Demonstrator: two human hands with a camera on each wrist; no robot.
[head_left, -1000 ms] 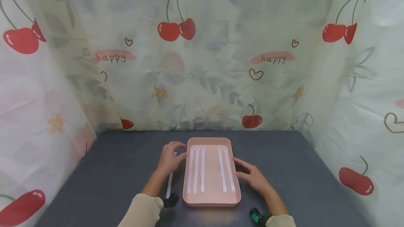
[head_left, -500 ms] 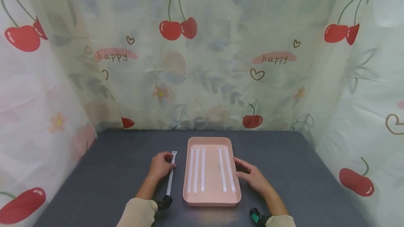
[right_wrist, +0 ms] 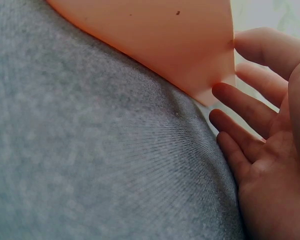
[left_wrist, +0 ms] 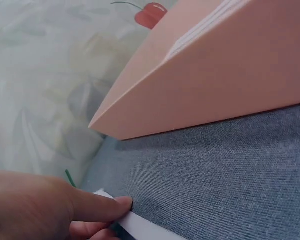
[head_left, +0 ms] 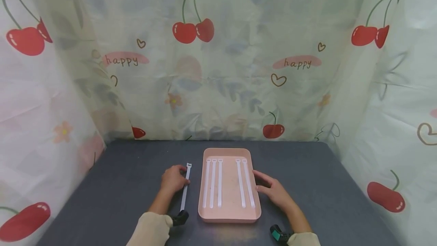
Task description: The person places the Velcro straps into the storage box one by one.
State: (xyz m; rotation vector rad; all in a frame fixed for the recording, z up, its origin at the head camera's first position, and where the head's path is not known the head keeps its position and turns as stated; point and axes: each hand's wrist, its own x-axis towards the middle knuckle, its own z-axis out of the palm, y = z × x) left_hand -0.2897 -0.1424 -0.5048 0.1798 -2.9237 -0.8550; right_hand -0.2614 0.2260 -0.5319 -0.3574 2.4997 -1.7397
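Observation:
In the head view, a white cable tie with a slotted head lies lengthwise on the dark table, left of the pink tray. My left hand pinches it a little below the head. The left wrist view shows the thumb on top of the cable tie, with fingers of the left hand curled beneath. At the tray's right side my right hand rests its fingertips against the wall. In the right wrist view the fingers of that hand are spread and relaxed.
Inside the tray lie several more white cable ties, three on the left and two on the right, heads at the far end. A bare strip separates the groups. A cherry-print curtain surrounds the dark table.
My left hand has moved left from the tray's edge to the cable tie beside it and now pinches it. My right hand stays at the tray's right side.

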